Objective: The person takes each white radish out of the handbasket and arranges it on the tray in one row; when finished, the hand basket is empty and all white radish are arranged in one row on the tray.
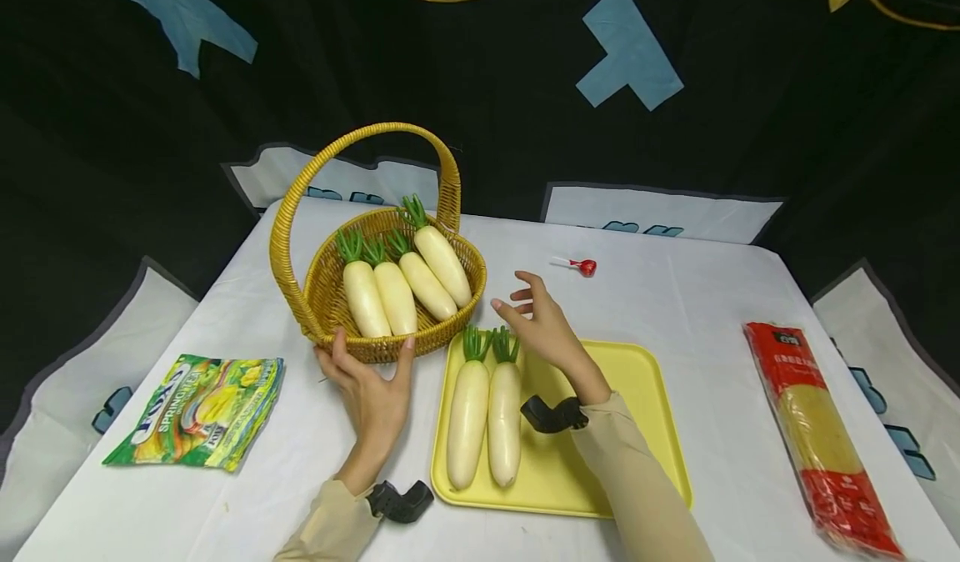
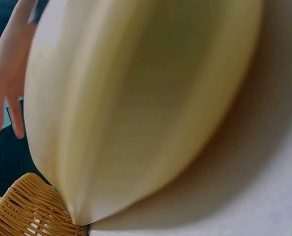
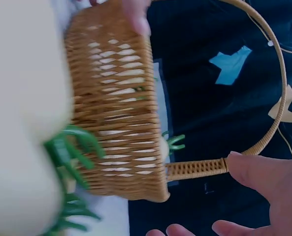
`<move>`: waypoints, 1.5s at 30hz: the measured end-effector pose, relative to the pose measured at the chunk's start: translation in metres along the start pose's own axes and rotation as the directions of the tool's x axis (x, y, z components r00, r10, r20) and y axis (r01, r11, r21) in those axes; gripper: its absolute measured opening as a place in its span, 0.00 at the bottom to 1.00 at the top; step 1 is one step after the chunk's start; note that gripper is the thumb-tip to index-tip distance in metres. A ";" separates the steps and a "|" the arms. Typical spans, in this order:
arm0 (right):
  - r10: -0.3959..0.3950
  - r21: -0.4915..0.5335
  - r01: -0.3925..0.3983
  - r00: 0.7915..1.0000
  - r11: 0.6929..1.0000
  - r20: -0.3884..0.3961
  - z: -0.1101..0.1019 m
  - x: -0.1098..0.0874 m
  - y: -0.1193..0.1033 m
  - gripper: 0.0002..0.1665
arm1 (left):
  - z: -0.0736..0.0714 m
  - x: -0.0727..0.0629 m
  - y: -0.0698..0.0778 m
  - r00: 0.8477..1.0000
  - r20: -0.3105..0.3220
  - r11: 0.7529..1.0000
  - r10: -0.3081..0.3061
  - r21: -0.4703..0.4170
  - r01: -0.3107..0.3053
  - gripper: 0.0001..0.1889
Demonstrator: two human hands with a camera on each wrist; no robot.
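A yellow wicker basket [image 1: 375, 349] with a tall arched handle stands at the back left, holding several white radishes [image 1: 393, 295] with green tops. My left hand [image 1: 375, 395] rests against its near side, fingers and thumb spread, tips at the rim. Two more white radishes [image 1: 467, 424] lie side by side on a yellow tray [image 1: 585, 495]. Over the tray's back edge hovers my right hand [image 1: 543, 324], nothing in it, its fingers loosely bent toward the basket. The right wrist view has the basket wall [image 3: 121, 113] beyond the blurred tray radishes.
A green and yellow snack bag [image 1: 206, 412] lies on the left. Behind the tray is a red lollipop [image 1: 585, 268]. A long red and yellow packet [image 1: 821, 437] lies along the right side of the white-covered table [image 1: 720, 362]. Dark cloth [image 1: 510, 128] hangs behind.
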State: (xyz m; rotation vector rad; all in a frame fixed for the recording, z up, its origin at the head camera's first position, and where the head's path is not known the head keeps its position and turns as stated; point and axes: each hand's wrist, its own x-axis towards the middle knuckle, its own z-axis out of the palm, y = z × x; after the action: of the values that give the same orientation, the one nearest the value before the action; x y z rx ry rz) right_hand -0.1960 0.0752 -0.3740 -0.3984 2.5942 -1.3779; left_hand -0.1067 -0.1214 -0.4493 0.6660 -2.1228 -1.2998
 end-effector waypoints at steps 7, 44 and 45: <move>-0.060 -0.032 0.061 0.998 0.998 0.017 0.001 0.035 -0.029 0.39 | 0.000 0.001 0.000 1.000 -0.007 1.000 0.016 0.013 -0.016 0.47; -0.054 -0.411 0.231 0.916 0.882 0.398 0.132 0.090 -0.120 0.46 | -0.004 -0.003 -0.003 0.999 -0.019 0.999 0.028 0.026 -0.027 0.50; -0.045 -0.432 0.224 0.921 0.873 0.387 0.135 0.090 -0.120 0.46 | -0.005 -0.003 -0.003 0.999 -0.022 0.999 0.032 0.025 -0.032 0.50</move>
State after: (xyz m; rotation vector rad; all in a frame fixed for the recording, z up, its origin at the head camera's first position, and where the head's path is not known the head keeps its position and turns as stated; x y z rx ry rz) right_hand -0.2255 -0.1227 -0.3519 -0.8371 2.5809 -0.5954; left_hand -0.1013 -0.1236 -0.4506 0.6510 -2.1261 -1.2459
